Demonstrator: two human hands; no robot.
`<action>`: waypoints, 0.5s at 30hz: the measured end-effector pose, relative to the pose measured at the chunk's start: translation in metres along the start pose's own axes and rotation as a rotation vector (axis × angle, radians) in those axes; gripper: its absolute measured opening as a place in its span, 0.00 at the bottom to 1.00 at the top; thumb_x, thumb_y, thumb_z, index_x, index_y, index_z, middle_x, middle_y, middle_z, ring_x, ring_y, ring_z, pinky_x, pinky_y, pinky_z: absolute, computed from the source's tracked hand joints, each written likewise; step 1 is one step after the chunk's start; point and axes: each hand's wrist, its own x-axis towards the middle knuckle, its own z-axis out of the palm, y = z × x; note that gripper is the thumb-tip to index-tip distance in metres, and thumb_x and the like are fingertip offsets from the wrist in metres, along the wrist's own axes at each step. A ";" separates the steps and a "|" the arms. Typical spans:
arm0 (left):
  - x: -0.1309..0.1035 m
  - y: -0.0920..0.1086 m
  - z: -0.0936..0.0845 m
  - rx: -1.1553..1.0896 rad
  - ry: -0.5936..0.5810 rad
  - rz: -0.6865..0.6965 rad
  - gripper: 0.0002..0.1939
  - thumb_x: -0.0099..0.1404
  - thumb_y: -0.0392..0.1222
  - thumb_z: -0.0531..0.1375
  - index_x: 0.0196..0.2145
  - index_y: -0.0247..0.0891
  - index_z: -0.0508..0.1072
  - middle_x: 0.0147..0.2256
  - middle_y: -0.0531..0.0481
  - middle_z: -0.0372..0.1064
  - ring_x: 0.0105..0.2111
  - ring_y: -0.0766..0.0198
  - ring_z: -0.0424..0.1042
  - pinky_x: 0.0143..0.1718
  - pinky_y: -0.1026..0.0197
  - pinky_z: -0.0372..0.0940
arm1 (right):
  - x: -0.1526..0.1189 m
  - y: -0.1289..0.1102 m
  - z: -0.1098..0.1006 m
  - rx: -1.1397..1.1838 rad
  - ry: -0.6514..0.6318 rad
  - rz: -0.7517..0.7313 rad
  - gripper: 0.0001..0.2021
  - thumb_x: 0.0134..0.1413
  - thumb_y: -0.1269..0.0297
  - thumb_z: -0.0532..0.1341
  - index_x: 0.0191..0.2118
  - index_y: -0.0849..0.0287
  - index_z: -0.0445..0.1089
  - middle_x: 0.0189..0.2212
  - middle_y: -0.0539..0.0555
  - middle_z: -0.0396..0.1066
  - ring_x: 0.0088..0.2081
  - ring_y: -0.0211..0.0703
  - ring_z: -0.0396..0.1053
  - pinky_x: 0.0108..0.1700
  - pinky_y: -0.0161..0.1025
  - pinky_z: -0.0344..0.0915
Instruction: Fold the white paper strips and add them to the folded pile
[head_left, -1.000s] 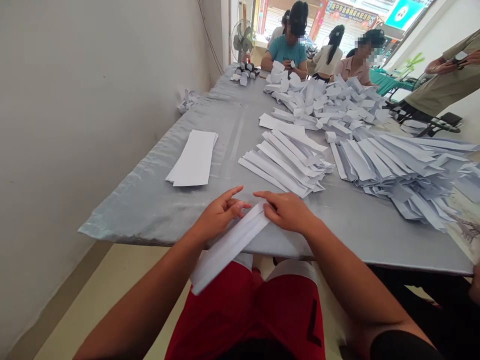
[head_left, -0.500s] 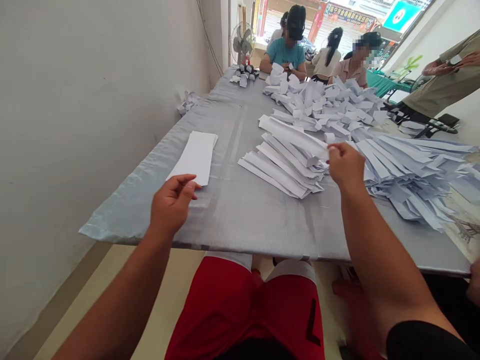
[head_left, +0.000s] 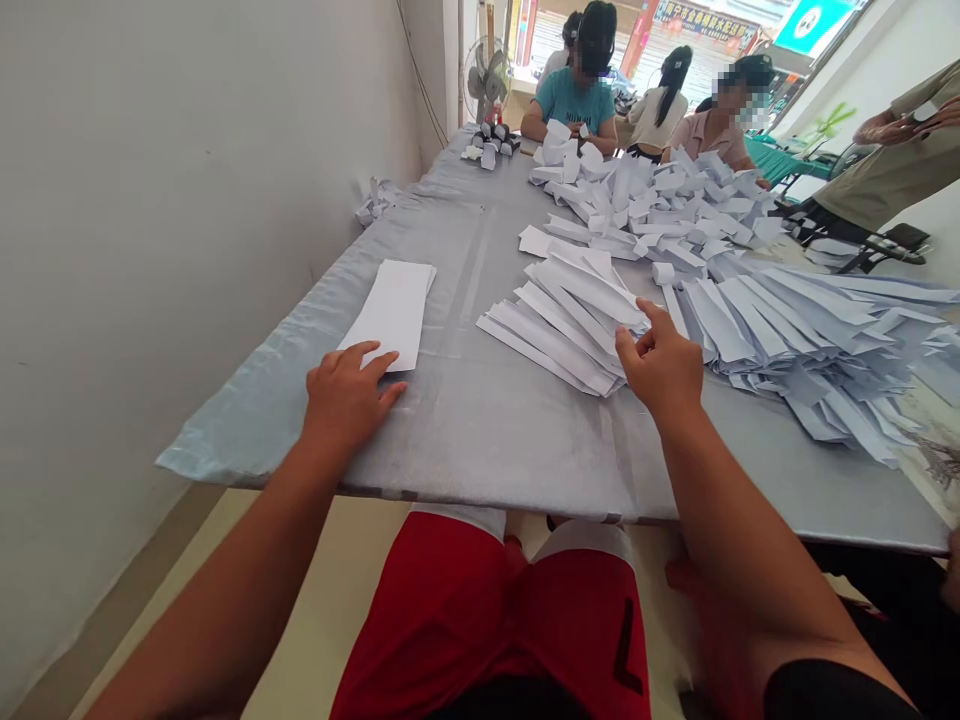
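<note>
My left hand (head_left: 351,398) rests with spread fingers at the near end of a small stack of flat white paper strips (head_left: 394,310). The fingertips touch or hover just over the top sheet; I cannot tell which. On the other side, my right hand (head_left: 664,360) is over the right end of a fanned pile of folded paper strips (head_left: 551,325). Its thumb and index finger are apart, with nothing visible between them. The hand covers part of that pile's right end.
Further right lies a larger heap of folded strips (head_left: 795,340). Curled paper pieces (head_left: 645,200) are heaped at the back. Small dark and white rolls (head_left: 491,142) sit at the far left of the grey-covered table (head_left: 480,440). A wall (head_left: 187,250) borders the left; several people sit beyond.
My right hand has let go of a folded strip, which now lies on the fanned pile, and has moved slightly left and down. My left hand's fingers have spread and lowered.
</note>
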 end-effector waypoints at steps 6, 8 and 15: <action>0.004 0.004 -0.005 0.076 -0.054 0.007 0.15 0.72 0.42 0.52 0.41 0.43 0.79 0.49 0.47 0.76 0.53 0.45 0.68 0.49 0.44 0.59 | -0.029 0.001 0.013 0.120 0.030 -0.061 0.25 0.57 0.53 0.55 0.56 0.60 0.71 0.20 0.46 0.64 0.24 0.42 0.65 0.32 0.39 0.61; 0.005 0.006 -0.007 0.106 -0.059 -0.002 0.14 0.71 0.39 0.52 0.40 0.41 0.79 0.46 0.45 0.78 0.50 0.46 0.69 0.47 0.46 0.58 | -0.043 0.003 0.019 0.189 0.030 -0.081 0.24 0.57 0.53 0.55 0.53 0.60 0.73 0.19 0.45 0.63 0.23 0.40 0.64 0.32 0.38 0.62; 0.004 0.004 -0.005 0.145 0.060 -0.002 0.10 0.69 0.41 0.56 0.32 0.41 0.76 0.39 0.43 0.79 0.43 0.49 0.72 0.42 0.50 0.55 | -0.069 -0.004 0.014 0.448 0.108 -0.048 0.15 0.58 0.59 0.59 0.48 0.57 0.75 0.18 0.42 0.58 0.20 0.35 0.59 0.28 0.36 0.62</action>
